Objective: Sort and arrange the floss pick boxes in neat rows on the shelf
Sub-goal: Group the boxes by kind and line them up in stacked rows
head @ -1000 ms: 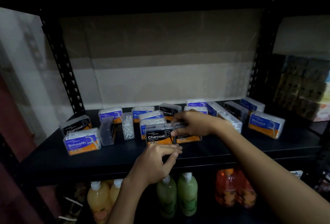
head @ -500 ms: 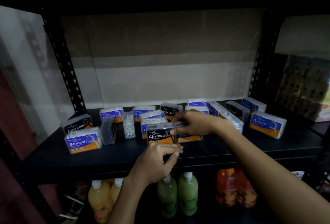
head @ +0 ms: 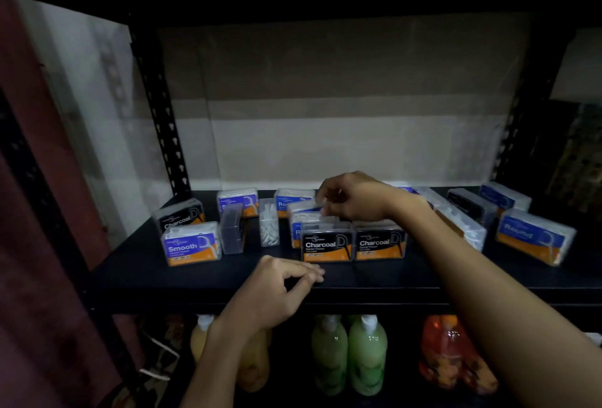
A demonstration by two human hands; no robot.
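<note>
Black shelf (head: 202, 277) w/ floss boxes scattered 9 to 3 o'clock; two Charcoal boxes (head: 326, 244) side by side, touching, front-ctr; right hand (head: 355, 196) at 12 of them, fingers curled, grip unclear; left hand (head: 277, 290) at 7, loosely pinched, holding nothing.

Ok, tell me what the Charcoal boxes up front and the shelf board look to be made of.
Charcoal boxes: apparently clear, glossy hard plastic; the lids show through above printed black-and-orange labels. Shelf board: smooth matte black, perhaps painted metal or laminate; the dim light leaves that open.
</note>
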